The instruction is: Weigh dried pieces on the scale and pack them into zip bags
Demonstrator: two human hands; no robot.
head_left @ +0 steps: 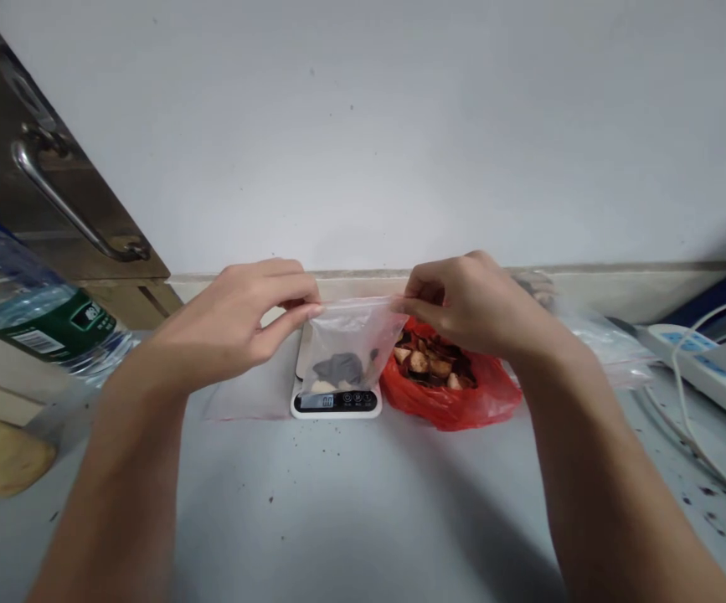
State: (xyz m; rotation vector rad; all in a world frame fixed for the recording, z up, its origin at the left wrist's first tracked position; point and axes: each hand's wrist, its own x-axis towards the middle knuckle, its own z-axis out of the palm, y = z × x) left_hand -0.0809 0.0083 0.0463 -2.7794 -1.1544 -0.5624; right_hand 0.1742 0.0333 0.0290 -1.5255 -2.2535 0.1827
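The scale (337, 411) shows 0.0 on its display (317, 402); left of it, a bottle (54, 322) bears a barcode (38, 340).

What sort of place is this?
Possibly a weighing or packing bench: there's a digital scale, a clear plastic bag held over it, and a red bag of brown pieces alongside.

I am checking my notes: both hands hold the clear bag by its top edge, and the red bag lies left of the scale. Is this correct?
Not fully: the head view shows the red bag to the right of the scale. The left hand and right hand do hold the clear bag by its top edge.
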